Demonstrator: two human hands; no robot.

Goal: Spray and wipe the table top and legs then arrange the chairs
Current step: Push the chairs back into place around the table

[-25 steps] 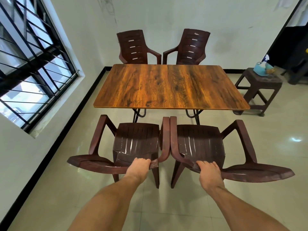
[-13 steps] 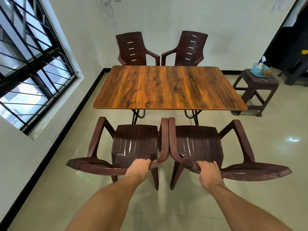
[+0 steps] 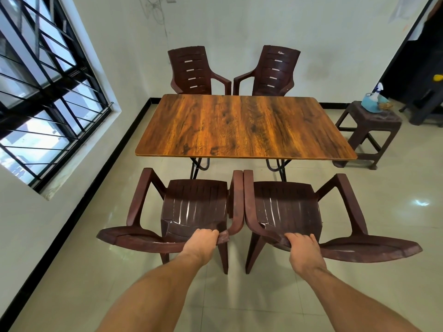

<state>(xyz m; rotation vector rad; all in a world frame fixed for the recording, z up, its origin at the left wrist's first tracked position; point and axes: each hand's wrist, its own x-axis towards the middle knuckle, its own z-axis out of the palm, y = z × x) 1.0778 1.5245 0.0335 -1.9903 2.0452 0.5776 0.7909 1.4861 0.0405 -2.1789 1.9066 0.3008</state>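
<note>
Chairs (image 3: 194,204): fingers (image 3: 211,233) of left hand (image 3: 200,244) and right hand (image 3: 303,248) clamp backrests (image 3: 364,249), arms outstretched.

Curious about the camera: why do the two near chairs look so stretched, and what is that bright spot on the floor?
Head view: the wide-angle lens stretches the left near chair and right near chair toward the edges; the bright spot on the floor is glare, probably a reflected light.
</note>
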